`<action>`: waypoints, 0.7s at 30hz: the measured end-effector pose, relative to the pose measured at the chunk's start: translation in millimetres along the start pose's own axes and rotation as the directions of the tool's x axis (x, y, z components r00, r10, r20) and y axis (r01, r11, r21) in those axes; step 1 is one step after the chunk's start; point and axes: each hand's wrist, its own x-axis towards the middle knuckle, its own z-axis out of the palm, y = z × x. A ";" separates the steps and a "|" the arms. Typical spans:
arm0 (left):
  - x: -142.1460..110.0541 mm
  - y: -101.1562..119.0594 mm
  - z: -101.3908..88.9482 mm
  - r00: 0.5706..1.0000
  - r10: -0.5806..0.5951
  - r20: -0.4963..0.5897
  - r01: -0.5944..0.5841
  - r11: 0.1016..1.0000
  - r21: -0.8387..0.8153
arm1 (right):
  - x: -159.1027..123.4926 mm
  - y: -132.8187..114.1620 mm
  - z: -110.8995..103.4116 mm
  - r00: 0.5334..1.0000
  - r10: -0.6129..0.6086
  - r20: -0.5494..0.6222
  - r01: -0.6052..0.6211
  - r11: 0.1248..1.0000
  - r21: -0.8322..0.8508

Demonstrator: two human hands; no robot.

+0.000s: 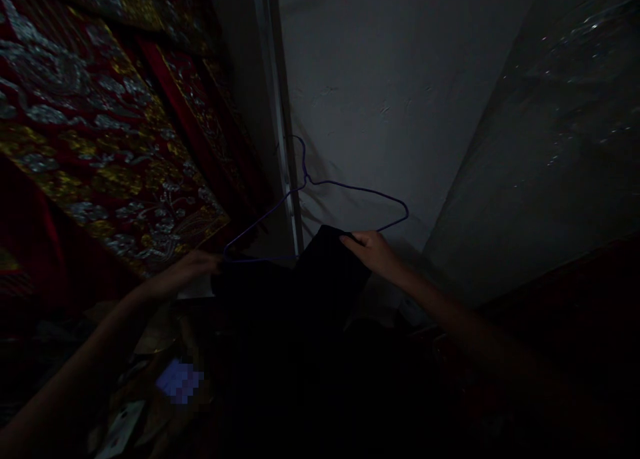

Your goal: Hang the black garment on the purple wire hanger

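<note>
A thin purple wire hanger (360,188) hangs by its hook at a narrow metal strip on the wall. Dark cloth, perhaps a garment (330,266), lies against the hanger's lower bar; its shape is lost in the gloom. My right hand (369,249) pinches the upper right edge of this cloth, just below the bar. At the cloth's left edge, near the hanger's left corner, is my left hand (203,264), its fingers closed on the fabric. The cloth's lower part fades into black.
Red fabric with silver and gold ornament (115,126) hangs at the left. A metal strip (280,99) runs down the pale wall (390,79). Shiny clear sheeting (565,126) covers the right side. At lower left lie a pale flat object (123,426) and a bluish blurred patch (179,380).
</note>
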 end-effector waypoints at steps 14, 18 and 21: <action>32.4 77.8 73.9 0.837 0.526 0.149 -0.517 0.673 0.529 | -39.1 -23.9 7.8 0.976 -0.211 -0.059 0.212 0.977 0.010; 38.7 61.8 59.0 0.874 0.467 0.134 -0.437 0.636 0.636 | -34.0 -26.0 -42.3 0.779 -0.296 -0.552 0.216 0.954 -0.207; 41.8 57.2 47.1 0.848 0.515 0.123 -0.468 0.621 0.629 | -13.6 -26.5 -87.8 0.825 -0.169 -0.540 0.086 0.981 -0.176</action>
